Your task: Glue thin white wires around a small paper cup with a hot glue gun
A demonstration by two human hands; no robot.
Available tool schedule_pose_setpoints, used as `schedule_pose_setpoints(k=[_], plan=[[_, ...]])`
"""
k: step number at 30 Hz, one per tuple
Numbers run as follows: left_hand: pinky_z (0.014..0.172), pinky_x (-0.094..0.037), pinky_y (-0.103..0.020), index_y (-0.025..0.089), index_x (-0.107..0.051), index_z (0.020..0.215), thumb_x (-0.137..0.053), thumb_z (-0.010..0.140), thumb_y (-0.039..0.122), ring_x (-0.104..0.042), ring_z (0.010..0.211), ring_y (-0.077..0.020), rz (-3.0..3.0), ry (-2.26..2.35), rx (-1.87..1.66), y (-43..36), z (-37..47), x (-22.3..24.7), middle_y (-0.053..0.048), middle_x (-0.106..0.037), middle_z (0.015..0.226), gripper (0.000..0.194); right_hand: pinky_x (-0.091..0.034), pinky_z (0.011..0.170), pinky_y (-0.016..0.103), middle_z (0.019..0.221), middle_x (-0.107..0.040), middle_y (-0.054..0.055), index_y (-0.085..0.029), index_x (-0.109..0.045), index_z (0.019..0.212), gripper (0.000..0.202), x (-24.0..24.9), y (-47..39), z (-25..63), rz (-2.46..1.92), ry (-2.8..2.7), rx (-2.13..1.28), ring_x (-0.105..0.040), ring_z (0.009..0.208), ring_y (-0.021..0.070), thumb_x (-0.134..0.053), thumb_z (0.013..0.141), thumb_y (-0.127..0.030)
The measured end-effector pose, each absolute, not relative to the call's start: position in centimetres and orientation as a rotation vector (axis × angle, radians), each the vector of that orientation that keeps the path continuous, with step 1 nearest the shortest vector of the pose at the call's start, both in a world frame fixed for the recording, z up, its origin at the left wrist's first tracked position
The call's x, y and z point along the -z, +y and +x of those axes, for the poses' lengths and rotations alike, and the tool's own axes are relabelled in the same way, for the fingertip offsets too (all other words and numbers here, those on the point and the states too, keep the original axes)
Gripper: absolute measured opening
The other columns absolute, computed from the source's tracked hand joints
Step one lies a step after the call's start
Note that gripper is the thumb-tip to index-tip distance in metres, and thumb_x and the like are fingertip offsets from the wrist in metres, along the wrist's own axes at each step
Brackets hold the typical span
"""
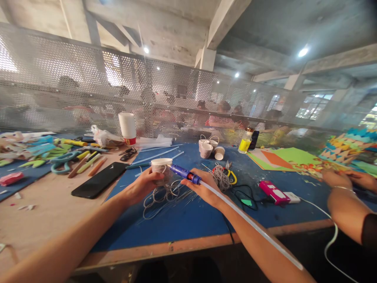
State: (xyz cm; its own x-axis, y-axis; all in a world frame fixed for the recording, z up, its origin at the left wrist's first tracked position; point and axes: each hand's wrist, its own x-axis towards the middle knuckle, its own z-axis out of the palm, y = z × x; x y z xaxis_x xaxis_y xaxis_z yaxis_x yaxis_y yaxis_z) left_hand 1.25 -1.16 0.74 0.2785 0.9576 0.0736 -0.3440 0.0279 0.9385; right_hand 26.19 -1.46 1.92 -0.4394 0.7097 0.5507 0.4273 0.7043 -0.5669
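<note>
From my remote view: left hand (144, 184) curled round the paper cup (160, 167) above the blue mat (176, 234), likely steadying it | right hand (203, 188) closed on the glue gun (184, 173), seemingly for aim, nozzle beside cup, contact unclear

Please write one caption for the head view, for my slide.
Left hand holds a paper cup; right hand aims a glue gun at it.

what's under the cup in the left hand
Below the cup, loose loops of grey cord lie over the blue mat; whatever the cup and left hand cover is hidden.
</note>
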Motion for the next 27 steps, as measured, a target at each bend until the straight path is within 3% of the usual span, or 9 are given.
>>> schedule_pose_setpoints(k=[4,9,27], plan=[[0.089,-0.054,-0.038,0.022,-0.076,0.111,-0.075,0.07,0.021,-0.071,0.095,-0.0272,1.101,0.733,-1.145,-1.13,1.16,-0.68,-0.008,-0.078,0.104,0.041,-0.04,0.063,0.024,0.074,-0.062,-0.002,-0.022,-0.058,0.08,0.034,-1.88,-1.43,26.19,-0.857,-2.098,-0.407,-0.057,0.067,0.0136,-0.065,0.092,-0.052],[0.082,-0.055,-0.035,0.019,-0.077,0.107,-0.077,0.067,0.022,-0.07,0.086,-0.0247,1.088,0.751,-1.176,-1.01,1.31,-0.47,-0.009,-0.078,0.1,0.04,-0.04,0.064,0.024,0.075,-0.062,-0.001,-0.022,-0.059,0.082,0.034,-1.57,-1.23,26.22,-0.871,-2.127,-0.375,-0.057,0.068,0.0144,-0.064,0.093,-0.055],[0.085,-0.056,-0.037,0.022,-0.072,0.124,-0.078,0.071,0.02,-0.072,0.096,-0.0284,1.092,0.751,-1.175,-0.95,1.19,-0.05,-0.009,-0.079,0.106,0.053,-0.04,0.064,0.024,0.082,-0.066,0.001,-0.023,-0.056,0.086,0.033,-1.3,-1.16,26.18,-0.914,-2.165,-0.288,-0.06,0.069,0.0146,-0.063,0.093,-0.054]])
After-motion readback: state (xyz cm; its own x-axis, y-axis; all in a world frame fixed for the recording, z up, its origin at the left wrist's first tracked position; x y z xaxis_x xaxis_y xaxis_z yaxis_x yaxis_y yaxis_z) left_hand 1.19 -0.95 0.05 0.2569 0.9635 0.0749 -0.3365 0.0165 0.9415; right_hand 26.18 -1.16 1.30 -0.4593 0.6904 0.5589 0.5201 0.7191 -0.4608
